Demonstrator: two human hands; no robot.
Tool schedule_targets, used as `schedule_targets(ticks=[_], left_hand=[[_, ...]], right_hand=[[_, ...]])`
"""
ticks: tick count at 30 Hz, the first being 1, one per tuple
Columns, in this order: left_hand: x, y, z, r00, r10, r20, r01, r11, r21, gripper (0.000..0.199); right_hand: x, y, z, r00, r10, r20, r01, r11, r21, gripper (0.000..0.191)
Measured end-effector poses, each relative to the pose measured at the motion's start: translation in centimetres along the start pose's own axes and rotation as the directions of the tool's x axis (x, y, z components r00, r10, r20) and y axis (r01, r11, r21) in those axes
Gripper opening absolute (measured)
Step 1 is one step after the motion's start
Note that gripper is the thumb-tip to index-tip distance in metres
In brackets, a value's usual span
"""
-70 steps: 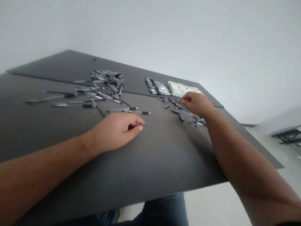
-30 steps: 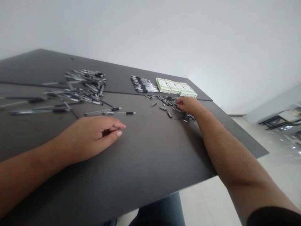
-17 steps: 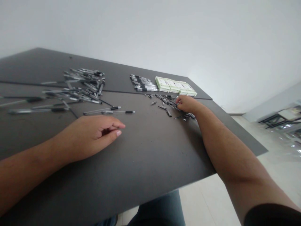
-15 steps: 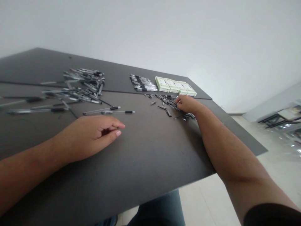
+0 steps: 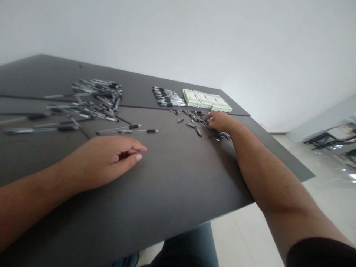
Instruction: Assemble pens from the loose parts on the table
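Note:
My right hand (image 5: 221, 122) reaches into a scatter of short black and clear pen parts (image 5: 194, 120), with its bunched fingertips among them. Whether those fingers grip a piece is hidden. My left hand (image 5: 107, 161) rests on the dark table top (image 5: 167, 185) with its fingers loosely curled, close below two loose pens (image 5: 128, 129). Anything between its thumb and fingers is too small to tell. Further left lies a large tangled heap of black-and-clear pens (image 5: 94, 105). Beyond my right hand, a neat row of pens (image 5: 168, 97) lies beside pale green boxes (image 5: 207, 101).
A seam crosses the dark table top, and its far and right edges meet a white wall (image 5: 178, 37) and a pale floor (image 5: 300, 207). My jeans-clad legs (image 5: 189, 246) show below the near edge. Dark metal furniture (image 5: 330, 139) stands at the far right.
The view has turned, so the table and pens sit further left and the boxes show fully. Both hands stay nearly still on the table, with my right hand among the pen parts.

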State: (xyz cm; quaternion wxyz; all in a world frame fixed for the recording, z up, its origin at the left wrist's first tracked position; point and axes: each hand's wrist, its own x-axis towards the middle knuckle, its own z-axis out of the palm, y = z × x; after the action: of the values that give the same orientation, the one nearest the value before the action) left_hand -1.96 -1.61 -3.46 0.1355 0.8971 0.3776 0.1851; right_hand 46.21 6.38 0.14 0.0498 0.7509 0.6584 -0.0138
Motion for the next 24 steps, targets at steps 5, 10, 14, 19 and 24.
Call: schedule_targets(ticks=[5,10,14,19,24], left_hand=[[-0.2,0.8,-0.4,0.999,-0.028,0.028,0.029,0.999,-0.026,0.058],[-0.1,1.8,-1.2,0.996,-0.059,0.067,0.061,0.998,-0.024,0.055],[0.0,1.9,-1.2,0.996,-0.038,0.078,0.039,0.999,-0.015,0.053],[-0.1,2.2,-1.2,0.996,-0.041,0.081,0.044,0.998,-0.036,0.055],[0.0,1.8,-1.1,0.996,-0.034,0.085,0.035,0.999,-0.012,0.054]], right_hand=[[0.3,-0.2,0.7,1.0,0.009,-0.024,-0.008,1.0,0.013,0.07],[-0.1,-0.5,0.7,0.997,0.016,-0.071,-0.012,0.999,0.05,0.075],[-1.5,-1.2,-1.1,0.995,-0.004,-0.104,0.013,0.996,0.084,0.07],[-5.6,-5.8,-3.0,0.972,-0.207,-0.108,0.222,0.961,0.163,0.067],[-9.2,-12.3,-1.2,0.872,-0.488,-0.034,0.489,0.866,0.103,0.065]])
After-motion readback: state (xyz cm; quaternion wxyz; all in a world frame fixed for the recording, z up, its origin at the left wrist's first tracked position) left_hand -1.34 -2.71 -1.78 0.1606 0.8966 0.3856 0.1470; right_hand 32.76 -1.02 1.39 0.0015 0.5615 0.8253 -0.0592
